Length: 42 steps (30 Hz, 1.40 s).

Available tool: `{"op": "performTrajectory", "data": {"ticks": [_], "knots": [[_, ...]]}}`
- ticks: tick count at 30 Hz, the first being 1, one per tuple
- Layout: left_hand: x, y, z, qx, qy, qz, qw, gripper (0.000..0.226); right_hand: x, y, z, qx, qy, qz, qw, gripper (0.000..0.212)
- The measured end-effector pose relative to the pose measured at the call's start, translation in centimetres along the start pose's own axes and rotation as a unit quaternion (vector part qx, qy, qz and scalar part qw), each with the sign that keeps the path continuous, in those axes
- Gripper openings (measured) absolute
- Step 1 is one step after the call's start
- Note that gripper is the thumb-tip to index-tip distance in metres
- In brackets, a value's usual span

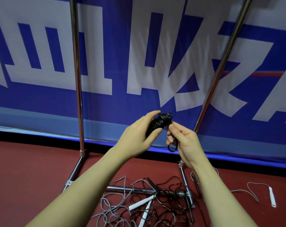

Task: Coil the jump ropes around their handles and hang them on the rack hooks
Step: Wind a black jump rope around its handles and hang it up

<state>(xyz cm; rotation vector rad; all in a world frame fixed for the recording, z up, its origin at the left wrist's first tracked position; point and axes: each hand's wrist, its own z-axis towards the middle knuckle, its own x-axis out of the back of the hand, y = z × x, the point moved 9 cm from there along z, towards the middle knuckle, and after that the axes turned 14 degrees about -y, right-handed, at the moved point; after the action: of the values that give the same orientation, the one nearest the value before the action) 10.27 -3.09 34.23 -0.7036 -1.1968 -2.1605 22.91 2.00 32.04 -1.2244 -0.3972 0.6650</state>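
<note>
A black jump rope point(158, 122), wound in tight coils round its handles, is held up in front of the banner. My left hand point(139, 136) grips the coiled bundle from the left, thumb and fingers round it. My right hand point(183, 141) pinches the rope's loose end, which forms a small loop point(171, 149) hanging below the fingers. The chrome rack's uprights point(77, 79) rise on both sides; no hooks are in view.
On the red floor below lies a tangle of grey and black ropes point(139, 208) with white handles point(139, 203) over the rack's base bar point(121, 188). Another white handle point(272, 198) lies at the right. A blue-and-white banner point(40, 104) stands behind the rack.
</note>
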Motion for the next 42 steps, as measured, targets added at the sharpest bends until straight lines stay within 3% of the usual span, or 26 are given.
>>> {"op": "performTrajectory", "data": {"ticks": [8,10,13,18,20,24,28,31,36,40,42], "knots": [[0.1,0.7,-0.1,-0.01,0.078,0.209,0.975,0.052,0.3,0.1,0.0,-0.014,0.057,-0.03,0.998,0.012],[0.4,0.7,0.0,-0.003,0.07,0.203,0.977,0.05,0.1,-0.1,0.1,-0.004,0.046,-0.03,0.998,0.017],[0.3,-0.7,0.1,0.013,0.035,0.091,0.995,0.047,0.2,-0.2,0.0,-0.005,0.026,-0.064,0.998,0.02],[-0.6,-1.8,0.0,0.002,0.012,-0.004,1.0,0.052,1.3,1.0,-0.6,-0.024,0.072,-0.028,0.997,0.02],[-0.8,-1.5,-0.1,0.002,0.01,0.02,1.0,0.063,1.2,1.0,-0.7,-0.024,0.072,0.002,0.997,0.02],[0.4,-0.9,0.2,0.068,0.043,0.152,0.985,0.058,1.1,0.9,-0.6,-0.017,0.082,0.005,0.997,0.019],[1.1,1.1,0.1,-0.003,0.109,0.275,0.955,0.051,0.5,1.0,-0.1,-0.014,0.065,0.017,0.998,0.023],[1.4,1.0,-0.2,-0.031,0.109,0.247,0.962,0.051,0.0,0.9,0.1,-0.013,0.04,0.01,0.999,0.024],[1.3,0.2,-0.3,-0.019,0.069,0.043,0.996,0.049,0.5,0.1,-0.2,-0.004,0.045,-0.03,0.999,0.02],[0.7,0.5,-0.1,0.005,0.058,0.149,0.987,0.065,0.9,-0.1,-0.4,0.0,0.082,-0.016,0.996,0.017],[0.7,1.0,0.2,-0.003,0.087,0.228,0.97,0.062,0.9,0.0,-0.4,-0.001,0.095,-0.008,0.995,0.016]]}}
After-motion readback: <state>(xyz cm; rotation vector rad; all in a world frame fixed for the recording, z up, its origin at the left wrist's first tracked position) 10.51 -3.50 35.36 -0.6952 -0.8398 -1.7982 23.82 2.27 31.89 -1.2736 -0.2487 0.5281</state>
